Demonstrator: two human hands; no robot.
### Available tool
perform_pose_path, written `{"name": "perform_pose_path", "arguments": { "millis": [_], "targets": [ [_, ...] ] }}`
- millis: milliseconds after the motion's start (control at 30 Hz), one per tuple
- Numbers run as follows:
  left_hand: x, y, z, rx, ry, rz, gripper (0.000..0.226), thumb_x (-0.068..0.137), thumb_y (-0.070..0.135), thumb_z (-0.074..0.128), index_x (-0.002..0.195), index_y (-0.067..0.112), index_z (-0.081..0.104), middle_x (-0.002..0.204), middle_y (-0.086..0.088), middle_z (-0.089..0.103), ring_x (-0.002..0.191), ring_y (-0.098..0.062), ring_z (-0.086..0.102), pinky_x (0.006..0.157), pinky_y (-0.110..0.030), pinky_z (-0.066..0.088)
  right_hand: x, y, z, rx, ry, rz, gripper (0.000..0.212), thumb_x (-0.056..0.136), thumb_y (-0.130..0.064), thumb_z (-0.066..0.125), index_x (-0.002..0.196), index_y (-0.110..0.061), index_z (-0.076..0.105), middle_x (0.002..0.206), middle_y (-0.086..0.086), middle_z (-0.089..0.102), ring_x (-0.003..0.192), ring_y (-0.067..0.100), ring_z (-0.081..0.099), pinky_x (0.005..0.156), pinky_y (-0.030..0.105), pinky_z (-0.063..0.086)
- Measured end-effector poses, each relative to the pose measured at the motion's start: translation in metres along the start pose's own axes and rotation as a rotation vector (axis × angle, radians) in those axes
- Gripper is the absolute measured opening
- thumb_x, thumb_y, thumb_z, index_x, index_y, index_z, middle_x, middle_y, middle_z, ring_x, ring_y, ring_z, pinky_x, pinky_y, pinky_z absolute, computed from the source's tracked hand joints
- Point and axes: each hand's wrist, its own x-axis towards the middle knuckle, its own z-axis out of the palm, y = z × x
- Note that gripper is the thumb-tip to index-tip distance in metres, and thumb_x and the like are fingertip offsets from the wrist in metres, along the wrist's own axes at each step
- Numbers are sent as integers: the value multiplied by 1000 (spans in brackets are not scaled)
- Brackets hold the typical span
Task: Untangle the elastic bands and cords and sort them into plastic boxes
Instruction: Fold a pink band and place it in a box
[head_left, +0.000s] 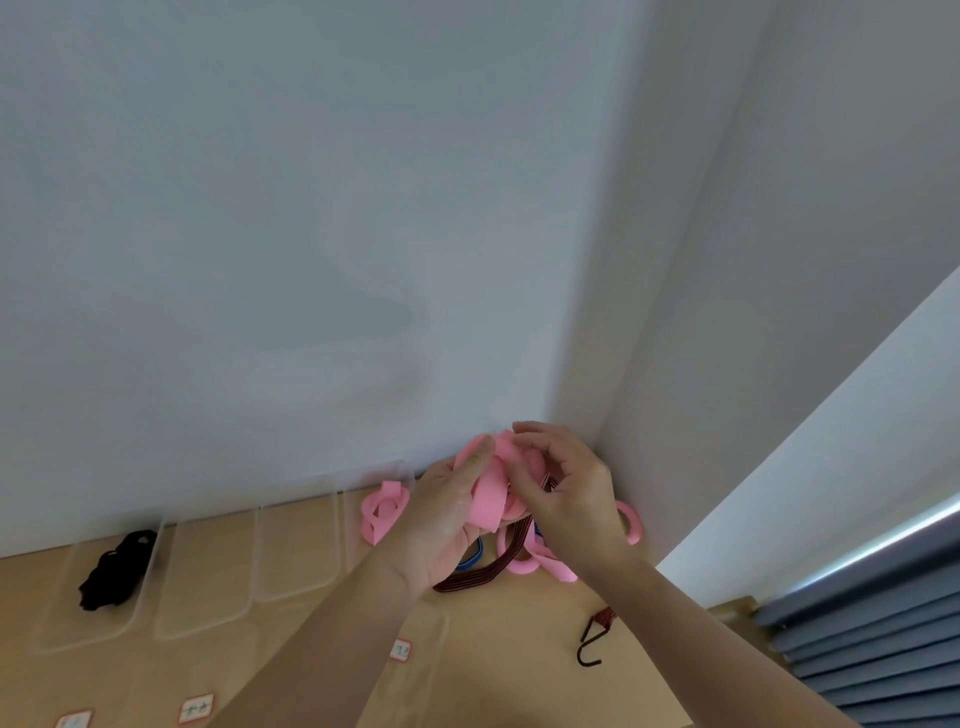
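My left hand and my right hand are raised together above the wooden table, both gripping a wide pink elastic band that loops between the fingers. Below them lies a tangle of more pink bands, a blue band and a red-and-black bungee cord whose dark hook rests to the right. A row of clear plastic boxes stands along the wall; one holds pink bands, the leftmost holds a black cord.
Two more clear boxes stand between those. Small red-framed labels lie along the table's near side. White walls meet in a corner right behind my hands. A blue-grey pleated curtain hangs at the right.
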Motion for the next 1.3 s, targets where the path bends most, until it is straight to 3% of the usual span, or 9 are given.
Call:
{"name": "perform_pose_path", "arguments": {
  "millis": [267, 367, 467, 600, 933, 1000, 1100, 1167, 1300],
  "targets": [
    [1, -3, -3, -36, -46, 29, 50, 94, 37, 65, 125, -3, 65, 114, -26, 72, 98, -32, 74, 86, -46, 60, -2, -5, 1, -114, 59, -107, 28, 89, -15, 73, 116, -12, 73, 103, -8, 73, 96, 5, 66, 82, 17, 52],
    [2, -3, -4, -85, -40, 27, 45, 92, 34, 70, 121, 0, 69, 108, -22, 73, 90, -29, 74, 77, -39, 61, -2, -5, 3, -167, 95, -178, 28, 89, -12, 73, 117, -6, 75, 117, 2, 74, 109, 10, 68, 92, 18, 53],
    [4, -5, -6, -55, -9, 31, 41, 93, 34, 69, 121, 4, 71, 114, -25, 72, 99, -34, 73, 88, -53, 58, -1, -2, 5, -171, 88, -189, 25, 89, -7, 76, 115, -7, 76, 119, 2, 73, 113, 11, 68, 94, 22, 54],
    [4, -9, -13, -78, 18, 30, 35, 96, 31, 66, 119, 5, 72, 122, -26, 70, 112, -39, 69, 106, -66, 44, -1, -1, 3, -42, 24, -78, 24, 90, -11, 75, 113, -15, 78, 116, -9, 74, 112, 4, 67, 95, 28, 55],
    [2, -20, -30, -148, 51, 42, 34, 98, 25, 65, 118, -1, 70, 117, -29, 70, 105, -40, 71, 83, -56, 61, 1, 0, 16, 43, -131, 121, 20, 93, -17, 74, 111, -21, 78, 112, -12, 74, 107, 4, 68, 93, 28, 55],
    [3, -29, -35, -23, 138, 99, 28, 101, 24, 64, 114, 0, 71, 111, -24, 73, 101, -40, 71, 84, -61, 59, 2, 4, 21, -6, -215, 219, 21, 95, -28, 72, 115, -25, 76, 110, -12, 73, 103, 3, 67, 90, 27, 55],
    [5, -46, -41, 277, 388, 307, 14, 98, 17, 66, 105, 12, 77, 89, 13, 77, 89, -2, 72, 70, -22, 59, -2, 8, 36, -156, -167, 257, 20, 89, -36, 76, 101, -21, 73, 98, -9, 68, 88, 2, 62, 76, 16, 46],
    [4, -55, -45, 501, 500, 517, 13, 96, 14, 70, 104, 19, 78, 87, 17, 74, 92, 13, 64, 73, -6, 49, -7, 9, 49, -207, -125, 328, 13, 86, -32, 79, 86, -24, 69, 85, -6, 65, 77, 5, 59, 68, 20, 43],
    [-3, -71, -64, 991, 561, 819, 34, 91, 5, 74, 123, 17, 72, 119, 10, 71, 116, 8, 55, 97, -10, 44, -10, 17, 67, 438, -351, 744, 24, 94, -16, 57, 101, -4, 76, 94, 14, 74, 84, 20, 68, 73, 31, 51]
  ]
}}
